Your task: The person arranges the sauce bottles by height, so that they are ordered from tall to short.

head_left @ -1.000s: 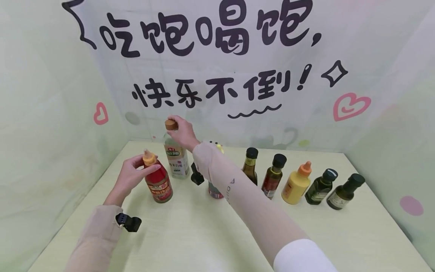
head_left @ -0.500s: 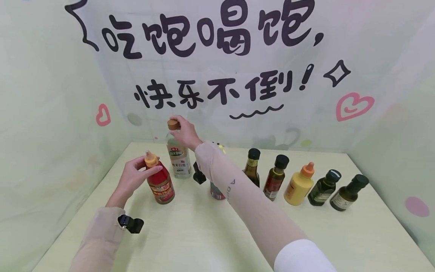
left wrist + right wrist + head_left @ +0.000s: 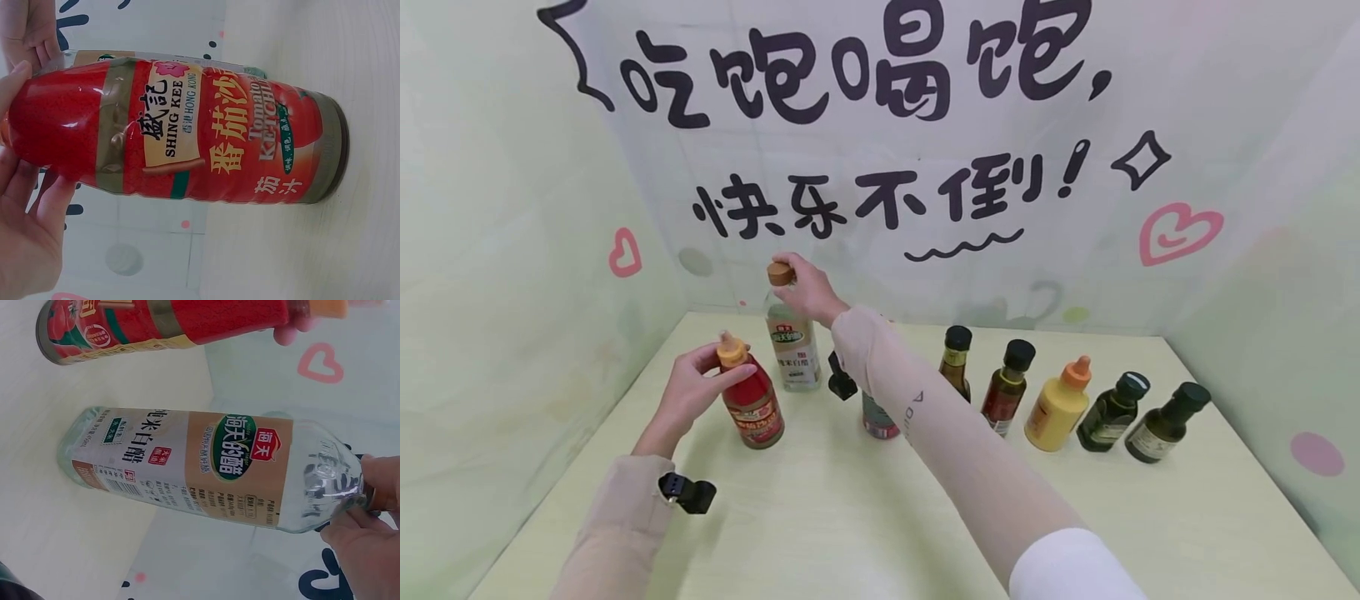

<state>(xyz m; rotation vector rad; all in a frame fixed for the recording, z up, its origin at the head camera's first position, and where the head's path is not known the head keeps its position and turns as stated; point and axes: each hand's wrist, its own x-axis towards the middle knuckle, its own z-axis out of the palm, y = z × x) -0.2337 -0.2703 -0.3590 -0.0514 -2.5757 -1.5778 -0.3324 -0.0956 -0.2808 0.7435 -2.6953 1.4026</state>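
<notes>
At the left of the table stands a red ketchup bottle (image 3: 752,408) with an orange nozzle cap. My left hand (image 3: 688,387) grips it around the upper part, thumb in front. Its label faces the left wrist view, where the bottle (image 3: 181,131) looks upright on the table. Just behind it is a clear glass bottle of white vinegar (image 3: 795,354). My right hand (image 3: 811,292) reaches across and pinches its brown cap (image 3: 780,274) at the top. In the right wrist view the fingers (image 3: 350,534) curl around the vinegar bottle's neck and cap.
Right of the hands, several bottles form a row: one mostly hidden behind my right forearm (image 3: 878,417), a gold-necked bottle (image 3: 955,362), a red-labelled bottle (image 3: 1003,387), a yellow squeeze bottle (image 3: 1056,412) and two dark green bottles (image 3: 1112,412). A printed cloth backdrop (image 3: 850,275) rises behind.
Both hands keep their holds, and the two bottles stay in place. My right forearm shifts slightly, so the yellow top of the bottle behind it is now covered.
</notes>
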